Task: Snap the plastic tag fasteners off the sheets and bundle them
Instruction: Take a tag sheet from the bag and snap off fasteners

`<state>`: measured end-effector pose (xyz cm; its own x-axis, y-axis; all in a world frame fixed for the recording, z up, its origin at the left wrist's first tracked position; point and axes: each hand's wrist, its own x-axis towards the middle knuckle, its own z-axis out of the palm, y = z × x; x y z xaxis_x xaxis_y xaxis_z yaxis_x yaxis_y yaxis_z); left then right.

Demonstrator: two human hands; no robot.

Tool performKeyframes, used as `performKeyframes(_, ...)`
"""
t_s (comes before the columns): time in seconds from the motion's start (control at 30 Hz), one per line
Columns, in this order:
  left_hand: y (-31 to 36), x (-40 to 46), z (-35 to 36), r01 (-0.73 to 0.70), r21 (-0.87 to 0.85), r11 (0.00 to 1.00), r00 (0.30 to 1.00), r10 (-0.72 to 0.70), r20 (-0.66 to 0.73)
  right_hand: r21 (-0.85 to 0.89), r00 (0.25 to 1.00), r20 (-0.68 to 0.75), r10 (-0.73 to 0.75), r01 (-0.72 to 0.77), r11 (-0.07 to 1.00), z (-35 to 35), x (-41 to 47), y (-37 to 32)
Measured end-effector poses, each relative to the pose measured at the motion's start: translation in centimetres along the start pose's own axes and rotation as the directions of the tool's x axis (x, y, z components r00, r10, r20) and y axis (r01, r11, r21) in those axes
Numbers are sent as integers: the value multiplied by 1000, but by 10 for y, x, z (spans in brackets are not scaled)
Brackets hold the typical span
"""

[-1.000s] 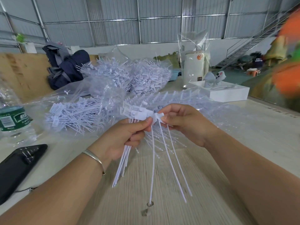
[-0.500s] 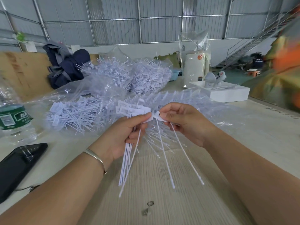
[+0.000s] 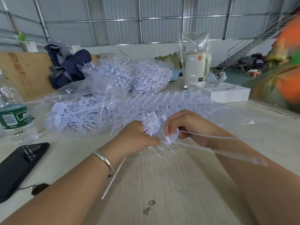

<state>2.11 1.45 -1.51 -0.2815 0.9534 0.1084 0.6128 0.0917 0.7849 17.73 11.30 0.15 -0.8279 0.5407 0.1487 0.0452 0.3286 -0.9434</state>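
Head view: fasteners (image 3: 152, 123) are gripped in the left hand (image 3: 138, 137) as a bundle, while one fastener (image 3: 172, 137) is pinched by the right hand (image 3: 190, 125), apparently for snapping off

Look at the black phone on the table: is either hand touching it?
No, the phone lies apart while both hands grip white fasteners.

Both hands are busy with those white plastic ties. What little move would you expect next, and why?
Probably the right hand passes its loose tie across into the bunch that the left hand grips. The tie's head already sits beside the bunch, and its tail trails off to the right.
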Motion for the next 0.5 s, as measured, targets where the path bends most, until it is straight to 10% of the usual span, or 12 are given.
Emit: performKeyframes(0.5,-3,2,-3,26,-518,855,999,-12,30,24,965,-250,-75,84,996,0,5,3)
